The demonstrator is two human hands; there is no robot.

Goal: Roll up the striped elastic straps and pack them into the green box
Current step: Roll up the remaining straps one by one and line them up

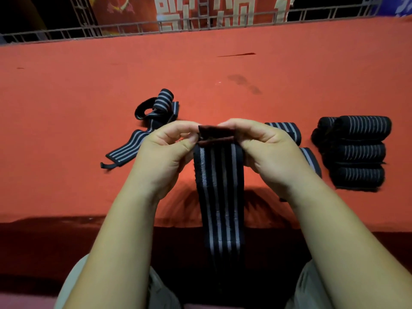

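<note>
Rolling is just starting: both hands pinch the folded top end of a striped strap, left hand and right hand with fingers curled tight, the rest hanging toward the lap. Next it needs even, snug turns (no green box in sight).

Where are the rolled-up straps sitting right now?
In the head view the rolled straps lie stacked on the red cloth at far right, beyond the right hand that pinches the hanging strap.
</note>
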